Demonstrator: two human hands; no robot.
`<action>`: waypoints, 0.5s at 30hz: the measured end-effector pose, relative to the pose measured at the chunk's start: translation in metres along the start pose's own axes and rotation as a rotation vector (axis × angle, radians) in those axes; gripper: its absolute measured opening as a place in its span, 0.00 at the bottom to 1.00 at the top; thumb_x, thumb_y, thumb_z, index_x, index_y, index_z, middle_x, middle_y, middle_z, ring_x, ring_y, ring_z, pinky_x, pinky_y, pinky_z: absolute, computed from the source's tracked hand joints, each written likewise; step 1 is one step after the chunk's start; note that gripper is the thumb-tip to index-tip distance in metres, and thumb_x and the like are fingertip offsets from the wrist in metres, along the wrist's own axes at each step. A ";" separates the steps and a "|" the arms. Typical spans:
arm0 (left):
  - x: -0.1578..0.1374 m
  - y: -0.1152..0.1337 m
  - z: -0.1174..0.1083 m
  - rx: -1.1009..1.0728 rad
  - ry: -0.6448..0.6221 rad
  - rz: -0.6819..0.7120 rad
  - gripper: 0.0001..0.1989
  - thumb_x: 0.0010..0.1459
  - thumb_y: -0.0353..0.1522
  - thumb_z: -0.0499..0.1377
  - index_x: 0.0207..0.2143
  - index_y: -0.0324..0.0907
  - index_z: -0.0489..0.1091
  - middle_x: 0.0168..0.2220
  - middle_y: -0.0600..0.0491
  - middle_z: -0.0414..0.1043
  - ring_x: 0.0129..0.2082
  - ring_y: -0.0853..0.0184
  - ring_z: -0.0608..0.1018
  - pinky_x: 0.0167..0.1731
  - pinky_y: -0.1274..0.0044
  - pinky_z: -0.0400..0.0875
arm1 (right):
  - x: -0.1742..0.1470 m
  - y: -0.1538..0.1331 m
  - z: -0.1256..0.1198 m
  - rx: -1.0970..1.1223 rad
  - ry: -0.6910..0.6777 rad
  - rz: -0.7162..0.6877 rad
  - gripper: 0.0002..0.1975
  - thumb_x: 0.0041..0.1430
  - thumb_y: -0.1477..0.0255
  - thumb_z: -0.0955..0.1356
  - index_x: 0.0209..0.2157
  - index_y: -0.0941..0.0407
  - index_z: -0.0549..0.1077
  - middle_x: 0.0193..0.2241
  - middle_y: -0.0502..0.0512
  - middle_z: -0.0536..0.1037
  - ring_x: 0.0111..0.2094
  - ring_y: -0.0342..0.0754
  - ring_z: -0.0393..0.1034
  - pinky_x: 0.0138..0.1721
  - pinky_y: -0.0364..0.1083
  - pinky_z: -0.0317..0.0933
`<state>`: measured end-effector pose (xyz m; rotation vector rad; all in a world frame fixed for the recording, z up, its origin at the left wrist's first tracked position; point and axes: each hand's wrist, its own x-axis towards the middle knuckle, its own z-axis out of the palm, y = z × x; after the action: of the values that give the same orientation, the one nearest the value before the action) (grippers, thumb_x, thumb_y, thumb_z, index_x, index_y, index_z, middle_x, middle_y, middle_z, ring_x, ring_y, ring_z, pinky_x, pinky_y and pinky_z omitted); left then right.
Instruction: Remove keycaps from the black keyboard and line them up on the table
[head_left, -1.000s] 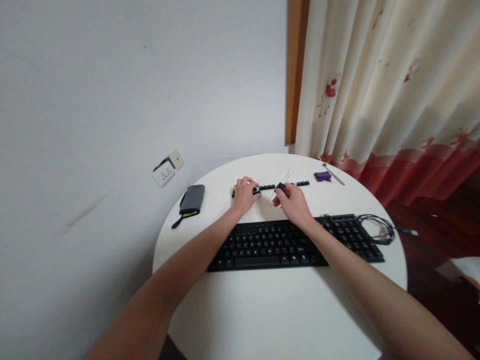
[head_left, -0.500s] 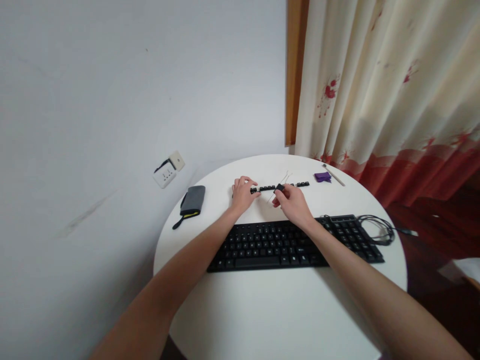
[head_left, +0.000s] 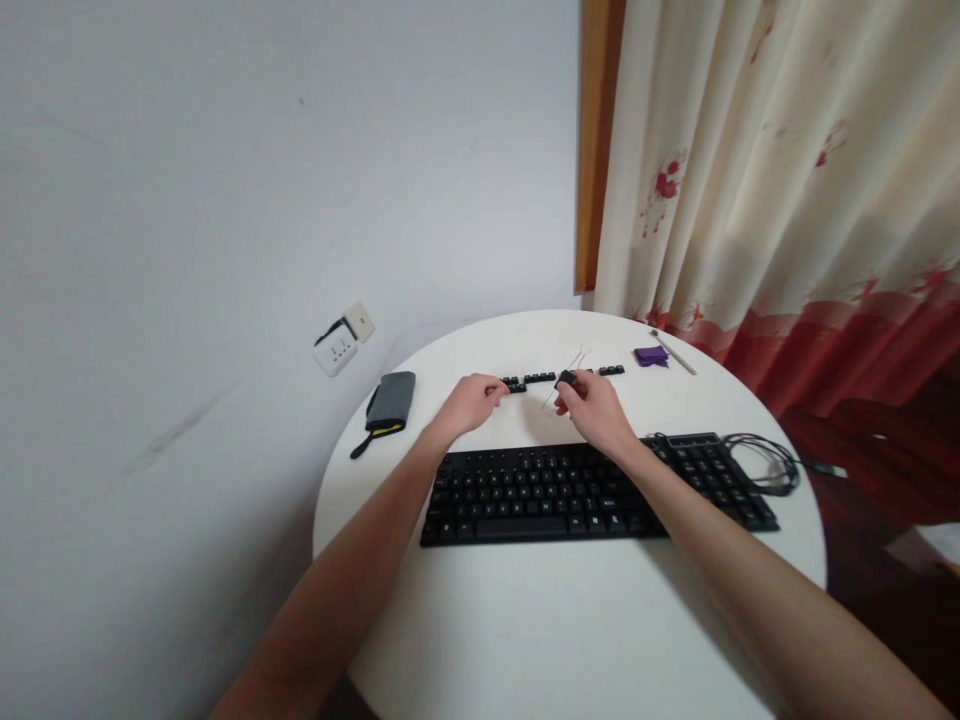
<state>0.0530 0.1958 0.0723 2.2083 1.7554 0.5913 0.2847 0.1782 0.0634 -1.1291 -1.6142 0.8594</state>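
Observation:
My right hand is closed around the black handle of a wire keycap puller, whose thin wires stick out past the fingers. Several small black keycaps lie in a line across the far part of the table. At the left end of that line, my left hand has its fingers pinched together on a keycap in a short second row. The fingers partly cover it. Nearer to me, a black keyboard lies below both wrists.
The round white table stands against the wall. A grey pouch lies at the left. To the right are a folded purple cloth, a thin brush and the keyboard's coiled cable, which reaches over the table edge.
My left hand has gone from spread fingers to a pinch at the keycaps, uncovering a short second row. My right hand keeps the puller in nearly the same place. The view has shifted slightly.

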 end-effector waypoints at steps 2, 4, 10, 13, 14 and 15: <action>-0.003 0.001 0.015 0.075 -0.112 0.029 0.16 0.63 0.32 0.52 0.45 0.41 0.78 0.38 0.49 0.81 0.40 0.62 0.80 0.44 0.74 0.70 | 0.000 0.001 0.001 -0.002 -0.008 -0.002 0.10 0.61 0.68 0.64 0.27 0.56 0.68 0.24 0.55 0.78 0.25 0.47 0.75 0.28 0.43 0.64; -0.005 0.003 0.027 0.180 -0.174 0.062 0.18 0.63 0.31 0.53 0.53 0.42 0.73 0.49 0.46 0.78 0.48 0.59 0.78 0.49 0.72 0.69 | 0.000 0.002 0.001 -0.003 -0.017 -0.004 0.09 0.61 0.68 0.64 0.28 0.56 0.68 0.24 0.55 0.78 0.25 0.47 0.75 0.28 0.43 0.64; -0.006 0.009 0.042 0.423 -0.232 0.039 0.27 0.66 0.32 0.47 0.68 0.45 0.54 0.52 0.40 0.75 0.48 0.52 0.79 0.45 0.67 0.70 | 0.000 0.002 0.001 -0.007 -0.020 0.002 0.09 0.61 0.68 0.64 0.28 0.56 0.68 0.24 0.55 0.78 0.26 0.47 0.75 0.28 0.43 0.64; -0.006 0.009 0.044 0.468 -0.236 0.023 0.30 0.65 0.30 0.46 0.69 0.44 0.50 0.49 0.38 0.76 0.44 0.51 0.80 0.41 0.67 0.71 | 0.000 0.002 0.001 -0.010 -0.016 -0.003 0.09 0.60 0.69 0.64 0.28 0.56 0.68 0.23 0.55 0.78 0.25 0.47 0.75 0.27 0.43 0.64; -0.006 0.009 0.045 0.470 -0.236 0.020 0.30 0.65 0.29 0.46 0.69 0.43 0.50 0.48 0.38 0.76 0.44 0.51 0.80 0.41 0.67 0.71 | 0.000 0.002 0.001 -0.010 -0.018 -0.004 0.09 0.60 0.69 0.64 0.27 0.56 0.68 0.23 0.55 0.78 0.25 0.47 0.75 0.28 0.43 0.64; -0.006 0.008 0.046 0.468 -0.234 0.019 0.30 0.64 0.29 0.46 0.69 0.43 0.50 0.48 0.38 0.76 0.44 0.51 0.80 0.41 0.67 0.70 | 0.000 0.002 0.002 -0.010 -0.018 -0.006 0.09 0.60 0.68 0.64 0.27 0.56 0.68 0.23 0.55 0.78 0.25 0.47 0.75 0.28 0.43 0.64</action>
<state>0.0804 0.1908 0.0344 2.4648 1.8904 -0.0928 0.2838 0.1788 0.0607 -1.1257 -1.6380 0.8606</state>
